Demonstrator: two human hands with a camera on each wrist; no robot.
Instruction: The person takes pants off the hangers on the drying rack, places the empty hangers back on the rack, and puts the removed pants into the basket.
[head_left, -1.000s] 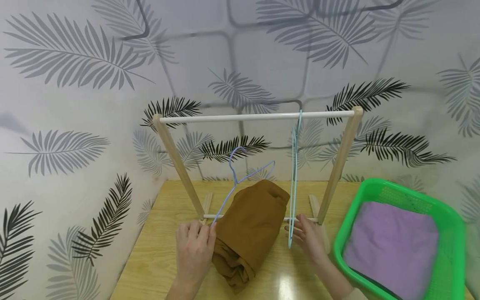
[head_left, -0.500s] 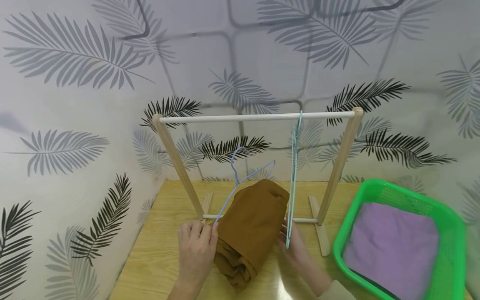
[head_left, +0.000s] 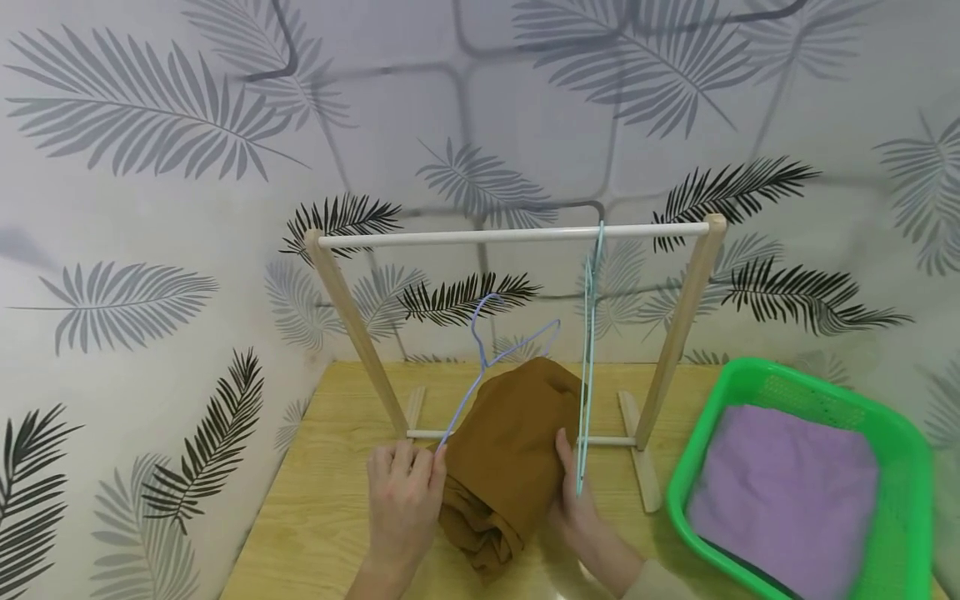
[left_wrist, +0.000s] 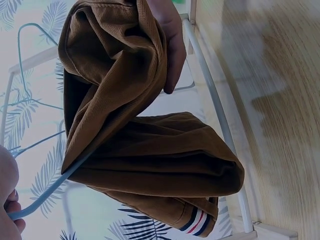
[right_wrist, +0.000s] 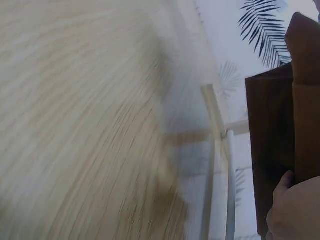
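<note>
My left hand grips the lower left corner of a purple-blue wire hanger, which is tilted with its hook up. A folded brown garment hangs over the hanger; in the left wrist view, the hanger's bar runs in under its fold, and a striped band trims one edge. My right hand holds the garment's right side, thumb on the front. Behind the cloth, its fingers show in the left wrist view. The right wrist view has the hand against the brown cloth.
A wooden rack with a white top rail stands on the table behind the hands. Light-blue hangers hang from it, just in front of the right hand. At right, a green basket holds folded lilac cloth.
My right hand has moved left from beside the light-blue hangers onto the brown garment's right side. The left hand, hanger and garment have shifted slightly right.
</note>
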